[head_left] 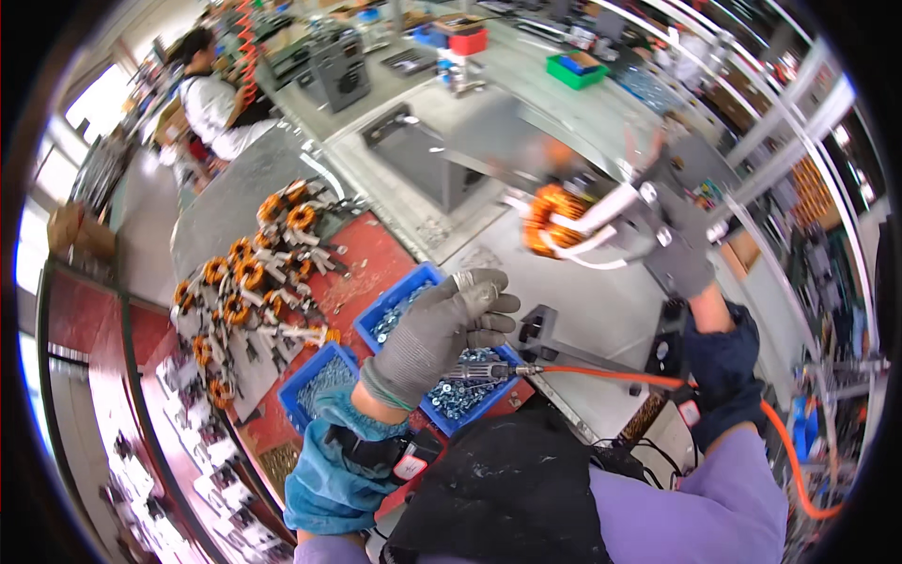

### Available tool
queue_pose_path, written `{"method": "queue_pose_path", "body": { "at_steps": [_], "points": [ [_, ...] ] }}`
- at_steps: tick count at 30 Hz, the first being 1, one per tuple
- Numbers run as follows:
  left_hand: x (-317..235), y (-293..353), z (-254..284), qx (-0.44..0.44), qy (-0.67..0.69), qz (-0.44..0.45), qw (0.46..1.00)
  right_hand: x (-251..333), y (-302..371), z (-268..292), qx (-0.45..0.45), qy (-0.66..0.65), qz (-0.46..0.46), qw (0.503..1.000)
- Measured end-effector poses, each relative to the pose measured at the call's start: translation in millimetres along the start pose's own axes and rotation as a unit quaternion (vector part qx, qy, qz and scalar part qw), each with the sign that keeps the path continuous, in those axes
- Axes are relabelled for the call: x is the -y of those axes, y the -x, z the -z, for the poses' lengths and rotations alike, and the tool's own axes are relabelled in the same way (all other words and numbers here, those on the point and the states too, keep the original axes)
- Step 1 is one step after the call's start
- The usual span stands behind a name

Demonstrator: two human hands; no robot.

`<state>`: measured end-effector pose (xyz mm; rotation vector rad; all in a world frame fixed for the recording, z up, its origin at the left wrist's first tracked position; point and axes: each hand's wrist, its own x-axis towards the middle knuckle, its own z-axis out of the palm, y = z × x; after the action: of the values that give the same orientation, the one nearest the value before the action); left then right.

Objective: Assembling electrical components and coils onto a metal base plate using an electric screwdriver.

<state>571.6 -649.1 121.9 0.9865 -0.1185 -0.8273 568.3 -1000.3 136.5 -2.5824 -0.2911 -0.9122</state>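
Note:
My right hand, in a grey glove, is raised at the right. It grips the white-sleeved leads of a copper-wound ring coil, which hangs out to the left of the fingers. Slight blur covers the fingertips. Over the blue screw bins hovers my left hand, also gloved in grey, with its fingers loosely bent and nothing visible in them. Just below it, an air screwdriver lies across a blue bin of screws. Two more blue bins hold small metal fasteners.
Many similar coils are heaped on the table's left side, beside a red mat. An orange air hose runs right from the screwdriver. A grey metal housing stands ahead. A person in white sits at the far left.

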Motion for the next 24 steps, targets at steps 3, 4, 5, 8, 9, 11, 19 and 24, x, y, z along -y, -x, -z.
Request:
{"method": "queue_pose_path", "body": {
  "at_steps": [3,4,5,8,9,11,19,24],
  "points": [
    [23,14,35,-0.092,0.053,-0.012,0.994,-77,37,-25,0.079,0.030,-0.047,0.995],
    [31,22,44,-0.109,0.053,-0.006,0.993,-103,47,-36,0.143,0.114,-0.084,0.980],
    [38,33,53,-0.121,0.061,-0.020,0.991,-126,56,-51,0.098,0.042,-0.008,0.994],
    [60,65,72,-0.243,0.061,-0.035,0.967,-190,71,-89,0.217,0.081,-0.087,0.969],
    [67,77,78,-0.278,0.073,-0.022,0.958,-208,74,-102,0.227,0.101,-0.097,0.964],
    [83,101,86,-0.338,0.081,-0.039,0.937,-229,90,-124,0.250,0.180,-0.116,0.944],
    [159,198,102,-0.433,0.159,-0.081,0.884,-251,93,-182,0.324,0.173,0.000,0.930],
    [191,290,133,-0.537,0.200,-0.111,0.812,-231,30,-152,0.526,-0.016,-0.126,0.841]
  ]
}}
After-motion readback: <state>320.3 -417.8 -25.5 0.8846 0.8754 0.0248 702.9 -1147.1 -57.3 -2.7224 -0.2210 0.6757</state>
